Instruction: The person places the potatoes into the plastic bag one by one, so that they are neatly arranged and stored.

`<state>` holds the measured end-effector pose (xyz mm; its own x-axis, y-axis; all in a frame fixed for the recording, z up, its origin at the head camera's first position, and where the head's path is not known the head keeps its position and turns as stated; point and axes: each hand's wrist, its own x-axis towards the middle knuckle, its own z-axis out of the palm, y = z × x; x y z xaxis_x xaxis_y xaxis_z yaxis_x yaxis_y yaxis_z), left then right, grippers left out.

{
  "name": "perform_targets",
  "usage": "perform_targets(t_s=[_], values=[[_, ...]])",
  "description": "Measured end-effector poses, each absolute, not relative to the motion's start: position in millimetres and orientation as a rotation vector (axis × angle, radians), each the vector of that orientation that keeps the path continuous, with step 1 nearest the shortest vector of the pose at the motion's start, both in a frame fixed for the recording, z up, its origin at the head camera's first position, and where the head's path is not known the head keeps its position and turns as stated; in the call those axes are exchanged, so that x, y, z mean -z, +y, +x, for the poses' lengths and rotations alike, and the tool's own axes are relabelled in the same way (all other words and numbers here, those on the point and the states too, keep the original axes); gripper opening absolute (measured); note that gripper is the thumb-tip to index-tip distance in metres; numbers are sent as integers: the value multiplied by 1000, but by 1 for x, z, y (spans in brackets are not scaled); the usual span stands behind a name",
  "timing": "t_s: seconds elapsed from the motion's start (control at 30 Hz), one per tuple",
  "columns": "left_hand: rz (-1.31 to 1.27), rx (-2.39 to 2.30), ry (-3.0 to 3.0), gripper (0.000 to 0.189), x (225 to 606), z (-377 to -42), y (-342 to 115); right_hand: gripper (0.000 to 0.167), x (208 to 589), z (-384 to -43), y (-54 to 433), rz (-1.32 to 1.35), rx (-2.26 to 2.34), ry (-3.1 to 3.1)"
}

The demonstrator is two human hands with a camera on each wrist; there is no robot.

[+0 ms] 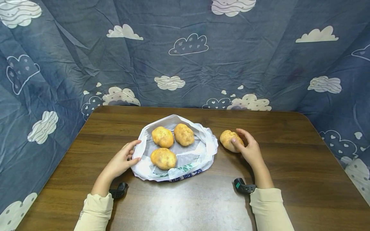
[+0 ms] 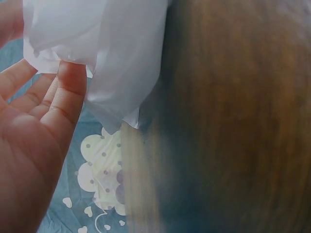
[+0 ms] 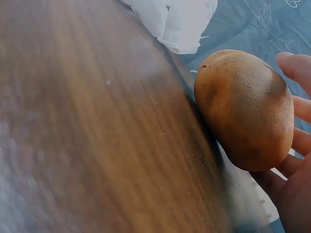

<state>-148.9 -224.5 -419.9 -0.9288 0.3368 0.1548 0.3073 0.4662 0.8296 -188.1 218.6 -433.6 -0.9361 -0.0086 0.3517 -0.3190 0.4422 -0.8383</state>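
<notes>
A white plastic bag lies on the table with its mouth spread wide. Inside it sit three potatoes: one at the back left, one at the back right and one in front. My left hand holds the bag's left rim; the left wrist view shows its fingers against the thin white plastic. Right of the bag, my right hand grips a fourth potato, thumb on its near side. In the right wrist view that potato partly hides the fingers.
The brown wooden table extends on both sides of the bag, with its back edge behind it. A blue cloth with clouds hangs beyond that edge. Black wrist devices sit at the left wrist and right wrist.
</notes>
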Motion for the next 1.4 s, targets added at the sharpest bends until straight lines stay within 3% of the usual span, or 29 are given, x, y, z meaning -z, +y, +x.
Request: perform_targets(t_s=[0.33,0.8,1.4], values=[[614,-1497,2675,60,434,-156,-231,47,428,-182,216,233,-1516,-2496],[571,-1480,2664,61,432,-155,-231,49,457,-198,230,170,-1486,-2500],[584,-1529,2628,61,433,-154,-230,45,435,-193,214,218,-1436,-2339]])
